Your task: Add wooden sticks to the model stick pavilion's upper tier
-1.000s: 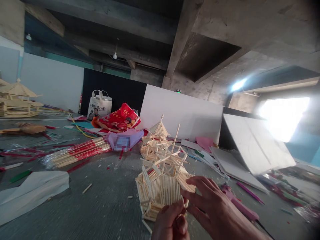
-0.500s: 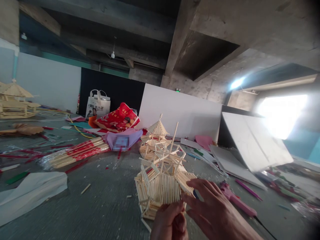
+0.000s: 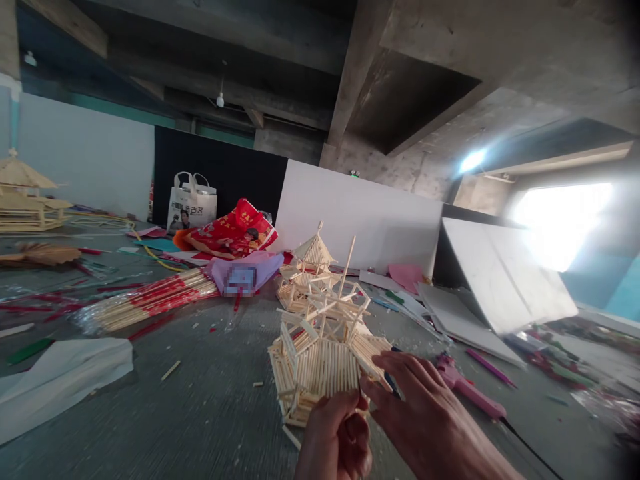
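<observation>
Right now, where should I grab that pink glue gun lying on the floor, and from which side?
Take the pink glue gun around its long body, coming from above. It lies flat on the floor, its cord trailing right, beside the right hand and clear of the stick pavilion model.

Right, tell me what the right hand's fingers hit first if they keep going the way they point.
The right hand points up-left at the stick pavilion model; its fingertips seem already at the roof edge, though depth is unclear.
</observation>
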A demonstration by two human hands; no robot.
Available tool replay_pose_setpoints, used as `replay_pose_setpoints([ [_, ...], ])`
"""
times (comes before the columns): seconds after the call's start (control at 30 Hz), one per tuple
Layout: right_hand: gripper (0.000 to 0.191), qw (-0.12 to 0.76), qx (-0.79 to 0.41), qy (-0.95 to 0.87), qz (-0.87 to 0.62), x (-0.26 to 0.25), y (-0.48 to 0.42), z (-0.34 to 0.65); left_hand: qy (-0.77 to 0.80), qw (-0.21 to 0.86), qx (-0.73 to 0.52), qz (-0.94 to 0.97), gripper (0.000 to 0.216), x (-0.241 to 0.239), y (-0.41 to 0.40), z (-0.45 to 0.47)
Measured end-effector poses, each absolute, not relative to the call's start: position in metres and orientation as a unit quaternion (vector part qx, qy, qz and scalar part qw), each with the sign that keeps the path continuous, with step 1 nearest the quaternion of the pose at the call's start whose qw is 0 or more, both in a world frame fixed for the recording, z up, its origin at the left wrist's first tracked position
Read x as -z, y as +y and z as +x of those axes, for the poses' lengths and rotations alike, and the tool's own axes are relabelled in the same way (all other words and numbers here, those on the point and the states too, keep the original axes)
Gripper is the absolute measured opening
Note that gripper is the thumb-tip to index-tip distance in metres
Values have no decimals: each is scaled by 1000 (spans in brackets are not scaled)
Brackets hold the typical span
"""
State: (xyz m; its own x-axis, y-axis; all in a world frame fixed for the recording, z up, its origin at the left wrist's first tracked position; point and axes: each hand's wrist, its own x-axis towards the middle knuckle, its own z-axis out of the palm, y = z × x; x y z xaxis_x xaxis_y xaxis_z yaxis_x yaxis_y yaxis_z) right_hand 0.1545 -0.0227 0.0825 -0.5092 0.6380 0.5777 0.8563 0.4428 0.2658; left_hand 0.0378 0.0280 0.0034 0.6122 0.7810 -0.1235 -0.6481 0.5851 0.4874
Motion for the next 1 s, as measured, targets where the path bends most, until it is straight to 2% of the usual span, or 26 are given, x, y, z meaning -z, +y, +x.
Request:
replay_pose_setpoints([
  [0.5, 20, 209, 312, -818, -436, -75, -26, 154, 173, 852, -459, 183, 14, -7, 25, 41],
  [0.67, 22, 198, 308, -816, -447, -72, -25, 154, 176, 855, -453, 179, 23, -8, 26, 40],
  [0.83, 25, 247, 332, -798, -437, -58, -19, 156, 177, 867, -423, 193, 26, -8, 28, 38],
  [1.0, 24, 240, 331, -799, -441, -54, -17, 158, 173, 867, -427, 191, 19, -8, 27, 37],
])
